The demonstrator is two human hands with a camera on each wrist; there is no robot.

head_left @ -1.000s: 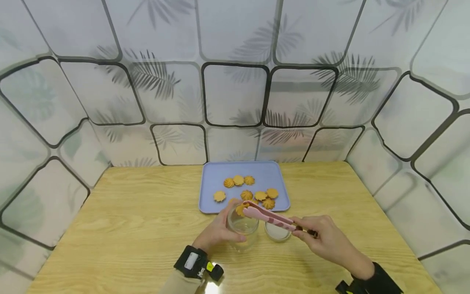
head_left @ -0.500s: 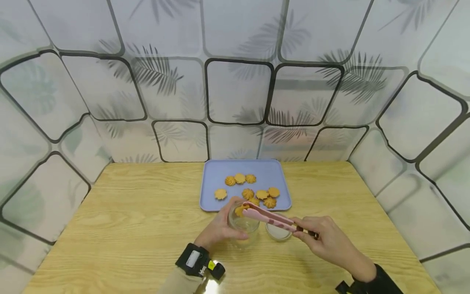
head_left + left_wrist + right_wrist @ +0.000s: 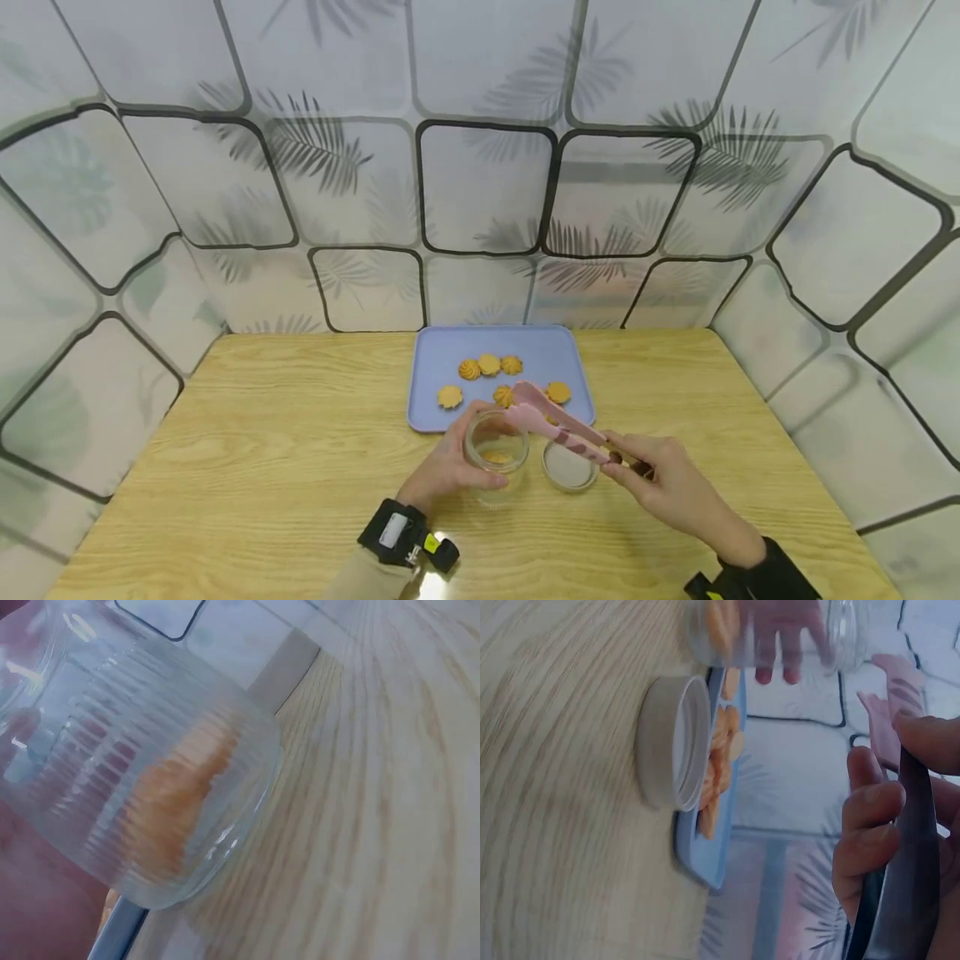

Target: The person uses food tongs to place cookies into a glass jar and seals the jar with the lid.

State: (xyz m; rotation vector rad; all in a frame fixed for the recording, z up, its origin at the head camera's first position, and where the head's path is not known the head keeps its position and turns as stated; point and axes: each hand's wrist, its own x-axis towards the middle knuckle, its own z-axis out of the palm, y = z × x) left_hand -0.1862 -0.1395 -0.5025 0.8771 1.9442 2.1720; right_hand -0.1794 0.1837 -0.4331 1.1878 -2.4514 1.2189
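Observation:
My left hand [image 3: 450,467] grips a clear glass jar [image 3: 504,493], fingers round its far side and thumb at the front. Orange-brown cookies [image 3: 172,802] lie at the bottom of the jar, seen through ribbed glass in the left wrist view. My right hand [image 3: 675,487] holds pink tongs [image 3: 558,429] by their dark handles [image 3: 907,870]. The tong tips stand apart beside the jar's rim, with no cookie visible between them. In the head view they hide part of the cookies on the blue tray [image 3: 435,350] behind.
Several cookies [image 3: 489,364] lie on the tray. A round pale lid [image 3: 567,468] rests on the wooden table [image 3: 262,450], right of the jar and below the tongs. A patterned fabric wall [image 3: 480,192] rises behind and at both sides.
Earlier the tongs held a cookie at the jar's mouth. The cookie has left the tongs, now lies inside the jar, and the tong tips have opened and risen slightly toward the tray.

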